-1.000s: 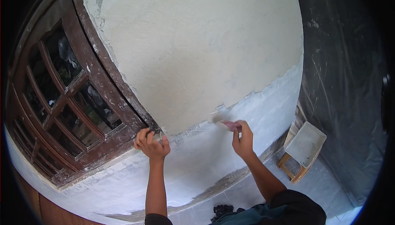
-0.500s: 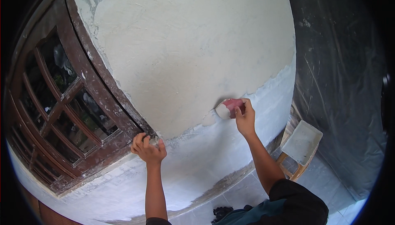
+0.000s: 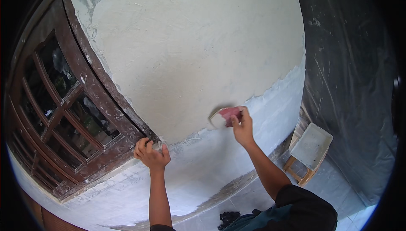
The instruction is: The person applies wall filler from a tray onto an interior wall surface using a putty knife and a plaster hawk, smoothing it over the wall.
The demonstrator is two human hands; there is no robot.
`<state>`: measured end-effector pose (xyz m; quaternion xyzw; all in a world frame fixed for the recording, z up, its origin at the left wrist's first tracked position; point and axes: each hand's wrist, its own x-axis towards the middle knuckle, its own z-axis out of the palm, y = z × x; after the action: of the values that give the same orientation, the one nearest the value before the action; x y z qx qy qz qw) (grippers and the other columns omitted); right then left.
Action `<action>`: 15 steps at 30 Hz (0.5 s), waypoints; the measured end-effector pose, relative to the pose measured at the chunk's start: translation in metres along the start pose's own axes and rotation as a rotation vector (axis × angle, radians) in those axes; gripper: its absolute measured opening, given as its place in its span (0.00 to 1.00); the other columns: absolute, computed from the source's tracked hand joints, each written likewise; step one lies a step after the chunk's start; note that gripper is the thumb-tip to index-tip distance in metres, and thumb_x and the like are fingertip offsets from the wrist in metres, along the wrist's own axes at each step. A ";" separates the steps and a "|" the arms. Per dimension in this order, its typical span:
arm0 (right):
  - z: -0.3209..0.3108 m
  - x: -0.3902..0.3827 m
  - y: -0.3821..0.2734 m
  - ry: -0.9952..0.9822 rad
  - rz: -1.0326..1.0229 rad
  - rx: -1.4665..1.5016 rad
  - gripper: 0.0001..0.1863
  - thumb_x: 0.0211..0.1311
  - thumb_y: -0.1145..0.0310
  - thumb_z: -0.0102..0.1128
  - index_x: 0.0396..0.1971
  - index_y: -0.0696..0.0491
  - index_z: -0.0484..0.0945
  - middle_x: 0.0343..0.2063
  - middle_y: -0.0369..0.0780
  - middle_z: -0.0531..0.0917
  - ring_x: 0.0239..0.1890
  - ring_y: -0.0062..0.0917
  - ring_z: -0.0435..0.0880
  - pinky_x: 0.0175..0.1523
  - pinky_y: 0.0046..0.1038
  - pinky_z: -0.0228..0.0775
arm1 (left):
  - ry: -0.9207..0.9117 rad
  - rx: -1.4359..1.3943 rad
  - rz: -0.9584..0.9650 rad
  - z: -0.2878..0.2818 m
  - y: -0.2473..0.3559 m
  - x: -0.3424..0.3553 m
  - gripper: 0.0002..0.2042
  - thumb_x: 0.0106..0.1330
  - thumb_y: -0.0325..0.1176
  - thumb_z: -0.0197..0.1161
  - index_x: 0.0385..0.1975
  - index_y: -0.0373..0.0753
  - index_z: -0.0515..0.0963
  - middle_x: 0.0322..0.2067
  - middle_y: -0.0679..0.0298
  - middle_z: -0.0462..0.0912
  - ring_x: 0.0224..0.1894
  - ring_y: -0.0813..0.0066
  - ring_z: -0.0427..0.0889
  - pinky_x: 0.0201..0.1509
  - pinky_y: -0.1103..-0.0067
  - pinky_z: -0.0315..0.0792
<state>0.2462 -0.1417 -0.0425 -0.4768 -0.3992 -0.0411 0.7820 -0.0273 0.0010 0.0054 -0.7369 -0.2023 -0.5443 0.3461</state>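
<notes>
My right hand grips a red scraper between thumb and fingers. Pale plaster coats the scraper's left part, which is slightly blurred and close against the wall. It lies by the ragged lower border of the cream plaster coat, above a whiter band of wall. Off to the left, my left hand has its fingers curled at the lower corner of the brown wooden window frame. Something pale shows between that thumb and the fingers; whether it is a held piece or part of the corner is unclear.
The brown window with glass panes fills the left side. At the right, a pale rectangular tray rests on a wooden stool. Dark plastic sheeting hangs behind it. A black crumpled thing lies on the tiled floor.
My right hand and the scraper have moved left and slightly down along the wall, and the scraper has tilted. My left hand stays at the frame corner.
</notes>
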 end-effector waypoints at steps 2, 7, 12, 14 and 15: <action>0.011 -0.001 -0.004 -0.072 0.005 0.031 0.10 0.62 0.81 0.49 0.43 0.58 0.68 0.34 0.37 0.77 0.36 0.17 0.76 0.40 0.20 0.70 | 0.005 -0.002 0.007 0.000 -0.001 0.001 0.20 0.59 0.44 0.53 0.46 0.40 0.60 0.46 0.56 0.67 0.53 0.56 0.62 0.55 0.61 0.49; -0.011 0.017 0.024 0.213 0.165 0.211 0.11 0.60 0.82 0.51 0.42 0.58 0.68 0.33 0.40 0.78 0.36 0.20 0.78 0.42 0.23 0.71 | -0.007 -0.013 0.015 0.003 0.002 0.002 0.20 0.59 0.44 0.54 0.46 0.40 0.61 0.46 0.55 0.67 0.53 0.56 0.62 0.55 0.61 0.49; 0.004 0.000 0.016 0.007 0.105 0.161 0.11 0.58 0.81 0.53 0.41 0.58 0.69 0.32 0.41 0.78 0.36 0.22 0.78 0.42 0.23 0.70 | -0.030 -0.013 0.012 0.001 0.001 0.001 0.21 0.59 0.45 0.54 0.46 0.40 0.61 0.46 0.55 0.67 0.53 0.56 0.62 0.55 0.61 0.49; 0.008 0.002 0.005 -0.043 0.041 0.026 0.11 0.58 0.81 0.53 0.41 0.58 0.69 0.30 0.42 0.78 0.34 0.22 0.78 0.41 0.23 0.70 | -0.018 -0.015 0.021 0.002 0.000 0.001 0.21 0.59 0.45 0.54 0.46 0.40 0.61 0.46 0.55 0.67 0.53 0.56 0.62 0.55 0.61 0.49; 0.004 0.007 0.014 0.023 0.048 0.018 0.11 0.58 0.81 0.53 0.41 0.58 0.69 0.30 0.41 0.78 0.34 0.22 0.78 0.41 0.23 0.70 | -0.019 -0.017 0.024 0.002 0.000 0.001 0.21 0.59 0.45 0.54 0.46 0.40 0.61 0.46 0.55 0.67 0.53 0.56 0.62 0.55 0.61 0.49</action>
<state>0.2545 -0.1287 -0.0467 -0.4786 -0.3791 -0.0239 0.7916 -0.0251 0.0022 0.0063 -0.7474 -0.1923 -0.5347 0.3442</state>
